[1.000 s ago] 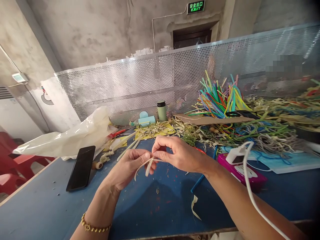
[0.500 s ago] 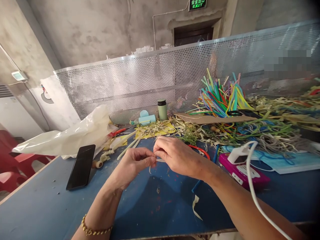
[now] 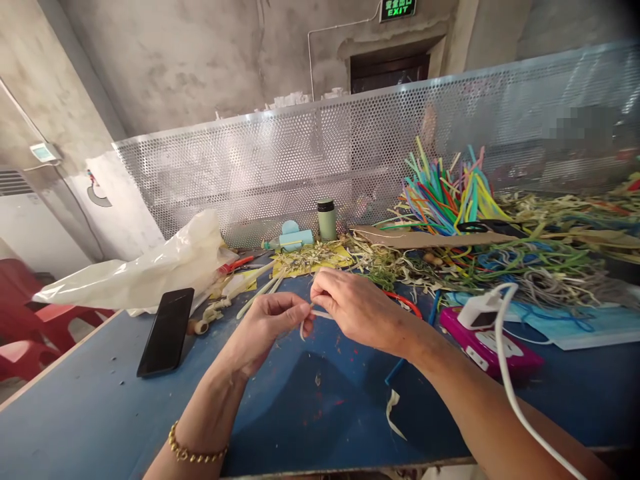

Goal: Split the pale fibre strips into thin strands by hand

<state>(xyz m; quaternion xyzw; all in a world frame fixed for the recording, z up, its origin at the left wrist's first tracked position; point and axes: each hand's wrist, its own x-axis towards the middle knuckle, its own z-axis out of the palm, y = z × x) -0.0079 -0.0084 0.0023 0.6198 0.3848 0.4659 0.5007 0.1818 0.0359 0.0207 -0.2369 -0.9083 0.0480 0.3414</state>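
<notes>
Above the blue table, my left hand (image 3: 274, 327) pinches a pale, flat fibre strip (image 3: 323, 314) between thumb and fingertips. My right hand (image 3: 350, 308) is closed right beside it, its thumb and index finger gripping the same strip. Part of the strip runs between the two hands, and a short end hangs below my left fingers. My fingers hide the rest of it. Behind the hands lie long pale strips (image 3: 247, 308) and a yellow sheet (image 3: 341, 256) covered with small dried scraps.
A black phone (image 3: 166, 332) and a cream plastic bag (image 3: 145, 270) lie left. Red-handled scissors (image 3: 235, 265) and a green bottle (image 3: 327, 221) stand farther back. To the right are a magenta power strip (image 3: 517, 350), a white cable (image 3: 505, 363), and colourful stems (image 3: 450, 197).
The looped ends that hung below my left hand are now mostly tucked out of sight, with only a short end showing. Both hands stay close together at nearly the same place.
</notes>
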